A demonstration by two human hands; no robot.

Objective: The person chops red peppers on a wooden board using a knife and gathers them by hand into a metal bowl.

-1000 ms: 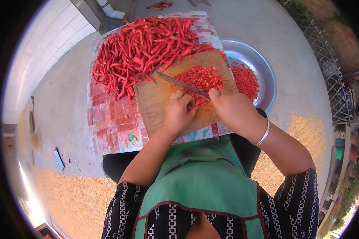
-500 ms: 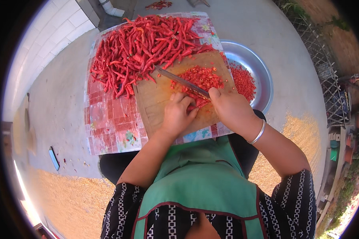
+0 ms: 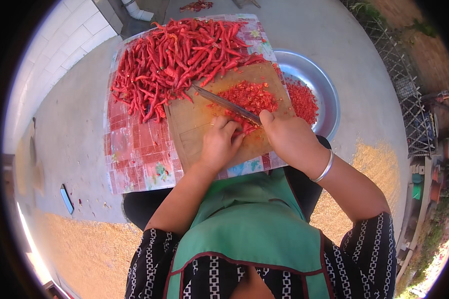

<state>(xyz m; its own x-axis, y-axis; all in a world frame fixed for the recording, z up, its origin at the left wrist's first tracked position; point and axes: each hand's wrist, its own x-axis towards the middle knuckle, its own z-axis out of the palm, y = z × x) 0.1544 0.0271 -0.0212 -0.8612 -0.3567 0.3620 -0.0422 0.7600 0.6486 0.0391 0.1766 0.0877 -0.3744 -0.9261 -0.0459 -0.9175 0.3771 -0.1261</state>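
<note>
Worktop (image 3: 134, 149), upper centre: chillies (image 3: 169, 65) lie whole; board (image 3: 187, 134) and basin (image 3: 328, 102) hold chopped bits (image 3: 252, 97); left grip (image 3: 219, 144) pinches chilli (image 3: 247, 128), right grip (image 3: 290, 140) clasps knife (image 3: 224, 102).

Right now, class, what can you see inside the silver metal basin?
Chopped red peppers lie inside the metal basin, beside bare metal. The cloth-covered table and cutting board hide its left side; whatever is there cannot be seen.

A phone (image 3: 67, 199) lies on the floor (image 3: 82, 149), yellow grains (image 3: 87, 249) below it, white wall (image 3: 70, 37) above, lattice fence (image 3: 408, 92) far right.
</note>
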